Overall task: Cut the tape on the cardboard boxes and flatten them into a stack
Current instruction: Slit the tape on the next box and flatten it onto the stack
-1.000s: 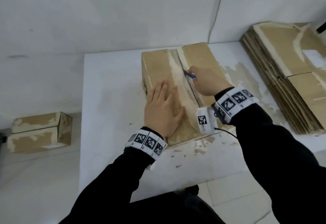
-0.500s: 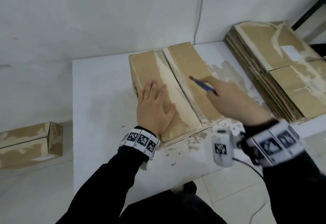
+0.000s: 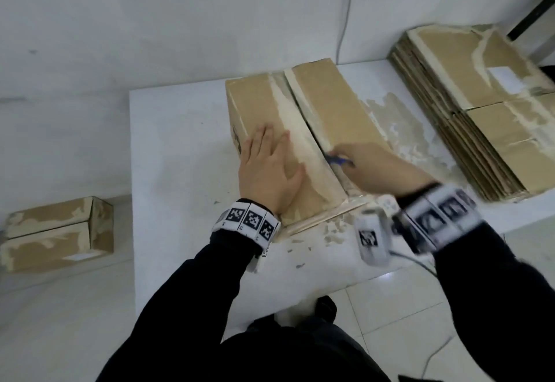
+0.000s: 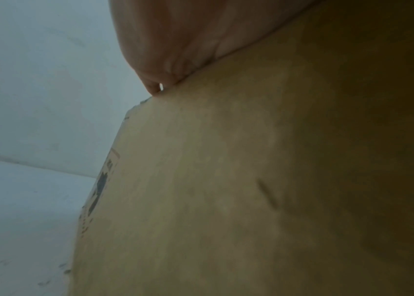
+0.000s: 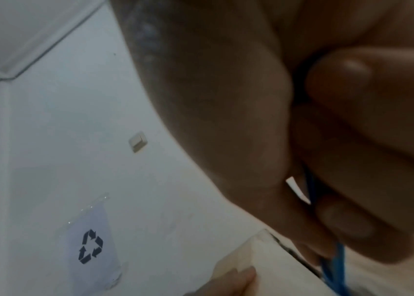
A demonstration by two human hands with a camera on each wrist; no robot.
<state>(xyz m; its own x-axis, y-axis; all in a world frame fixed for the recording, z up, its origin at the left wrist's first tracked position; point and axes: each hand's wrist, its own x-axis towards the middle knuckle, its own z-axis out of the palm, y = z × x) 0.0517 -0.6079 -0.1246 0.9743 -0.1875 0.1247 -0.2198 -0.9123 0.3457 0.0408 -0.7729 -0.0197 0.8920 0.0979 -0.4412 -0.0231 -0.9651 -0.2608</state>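
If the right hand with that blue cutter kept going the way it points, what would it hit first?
The right hand aims its blue cutter leftward at the centre seam of the cardboard box. It would probably meet the taped edge of the left flap, then the left hand. Depth is uncertain.

A white table [image 3: 180,156] stands against a white wall [image 3: 150,21]; a cable [image 3: 345,21] runs down the wall behind it.

recycling sign on wall sheet [image 5: 92,245]
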